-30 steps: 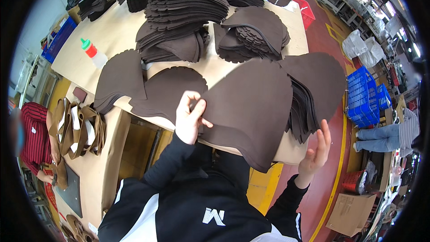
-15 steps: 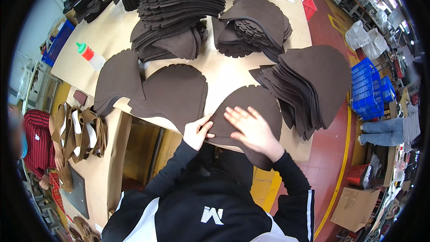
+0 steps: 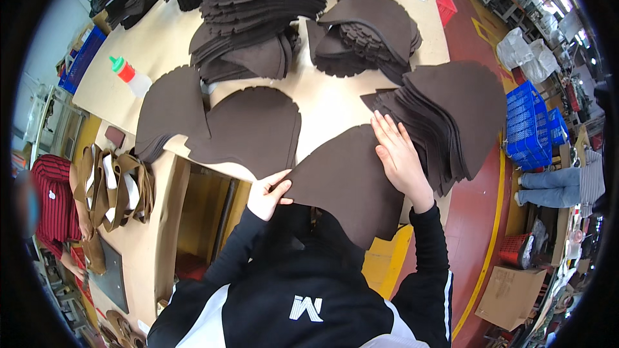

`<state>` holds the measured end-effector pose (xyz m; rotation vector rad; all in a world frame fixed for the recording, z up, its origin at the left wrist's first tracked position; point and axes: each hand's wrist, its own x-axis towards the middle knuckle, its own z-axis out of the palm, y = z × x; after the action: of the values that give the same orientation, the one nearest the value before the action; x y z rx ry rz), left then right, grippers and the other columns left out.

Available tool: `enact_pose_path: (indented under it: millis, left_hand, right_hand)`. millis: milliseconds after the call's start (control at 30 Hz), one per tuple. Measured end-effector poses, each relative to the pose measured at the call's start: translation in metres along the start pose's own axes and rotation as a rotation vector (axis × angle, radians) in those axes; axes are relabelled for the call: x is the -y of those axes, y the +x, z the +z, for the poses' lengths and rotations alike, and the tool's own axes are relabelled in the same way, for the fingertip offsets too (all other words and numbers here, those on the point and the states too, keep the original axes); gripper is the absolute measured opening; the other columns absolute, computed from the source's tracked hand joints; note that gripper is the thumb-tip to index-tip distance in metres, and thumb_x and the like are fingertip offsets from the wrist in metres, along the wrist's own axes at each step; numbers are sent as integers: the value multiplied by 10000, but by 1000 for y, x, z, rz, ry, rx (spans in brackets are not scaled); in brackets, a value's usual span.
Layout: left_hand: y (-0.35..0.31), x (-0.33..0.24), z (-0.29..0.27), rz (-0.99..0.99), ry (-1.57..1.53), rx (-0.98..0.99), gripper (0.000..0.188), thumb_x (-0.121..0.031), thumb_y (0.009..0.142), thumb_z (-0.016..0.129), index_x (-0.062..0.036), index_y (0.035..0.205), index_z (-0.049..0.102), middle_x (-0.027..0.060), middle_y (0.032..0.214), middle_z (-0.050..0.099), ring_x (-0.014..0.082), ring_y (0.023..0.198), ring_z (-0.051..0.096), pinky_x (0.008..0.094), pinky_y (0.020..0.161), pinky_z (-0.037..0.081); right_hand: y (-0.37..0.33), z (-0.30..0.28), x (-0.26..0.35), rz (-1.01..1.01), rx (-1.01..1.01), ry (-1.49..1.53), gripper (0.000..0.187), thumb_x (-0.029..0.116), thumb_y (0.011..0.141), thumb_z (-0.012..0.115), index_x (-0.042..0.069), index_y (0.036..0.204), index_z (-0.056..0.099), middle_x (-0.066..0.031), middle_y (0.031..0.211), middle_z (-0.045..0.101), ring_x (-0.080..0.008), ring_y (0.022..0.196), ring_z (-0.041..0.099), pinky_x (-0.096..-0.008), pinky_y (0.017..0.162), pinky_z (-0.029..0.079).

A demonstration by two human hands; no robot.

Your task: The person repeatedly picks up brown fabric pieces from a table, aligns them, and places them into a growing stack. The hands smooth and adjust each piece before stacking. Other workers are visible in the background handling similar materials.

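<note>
A dark brown cut panel (image 3: 348, 174) of soft sheet material lies at the table's near edge, its lower part hanging over towards me. My left hand (image 3: 265, 197) pinches its left corner between thumb and fingers. Flat and with fingers stretched out, my right hand (image 3: 403, 161) rests at the panel's upper right edge. Just right of that hand is a fanned stack of similar brown panels (image 3: 464, 116). Left of the panel, another brown panel with a notched edge (image 3: 255, 125) overlaps a small pile of panels (image 3: 171, 106).
Tall stacks of brown panels (image 3: 261, 0) stand farther back on the table (image 3: 335, 106). A bottle with a green tip (image 3: 132, 77) stands at the left. Blue crates (image 3: 529, 125) are right of the aisle. Another person in a striped red top (image 3: 51, 200) is at the far left.
My right hand has slid right, from the panel's middle to its right edge. My left hand moved slightly left with the pinched corner, and the panel's outline is now broader.
</note>
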<state>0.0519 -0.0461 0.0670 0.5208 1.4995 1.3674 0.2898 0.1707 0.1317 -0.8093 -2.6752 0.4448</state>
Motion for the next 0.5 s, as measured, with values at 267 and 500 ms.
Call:
enact_pose_path:
  millis: [267,500]
  left_hand:
    - [-7,11,-12,-12,53,48,376,-84,985,643,67,1326,594,154,1111,716,162,772,709,276,654,628]
    - [-12,16,-16,9,45,29,381,-102,982,657,44,1330,603,130,1037,720,149,767,703,260,638,613]
  right_hand:
    - [-59,50,70,-297,233,-51,566,393,936,623,237,1470,520,10,1529,499,-171,1377,487,-483,1194,277]
    - [-40,19,-11,66,133,-240,474,343,1064,395,247,1526,439,26,1604,387,-223,1493,321,-522,1237,142]
